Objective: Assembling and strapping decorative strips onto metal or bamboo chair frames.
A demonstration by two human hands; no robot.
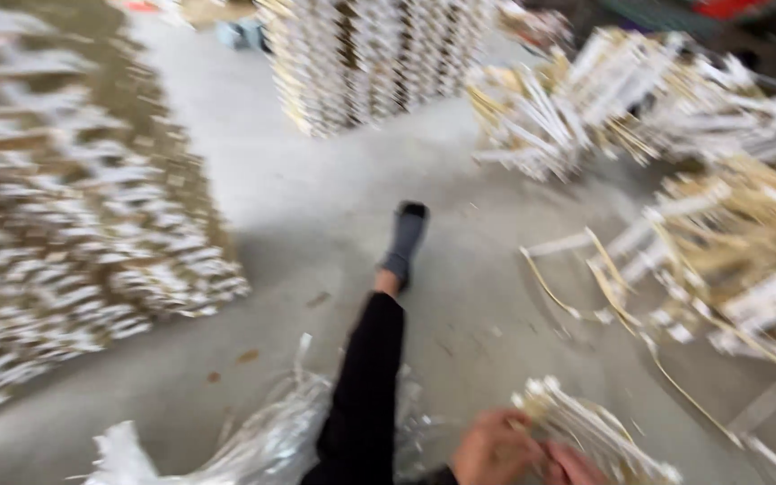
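Note:
The view is blurred by motion. At the bottom right, my left hand (pixel 494 447) and my right hand (pixel 575 467) both grip a bundle of thin pale sticks with white tips (pixel 590 429), which points up and to the left. My outstretched leg in a black trouser (pixel 365 395) and a grey sock (pixel 403 242) lies on the concrete floor just left of the hands.
A tall neat stack of stick bundles (pixel 74 233) fills the left side, another stack (pixel 370 58) stands at the top centre. Loose piles of sticks (pixel 720 224) sprawl on the right. Crumpled clear plastic (pixel 262 440) lies by my leg.

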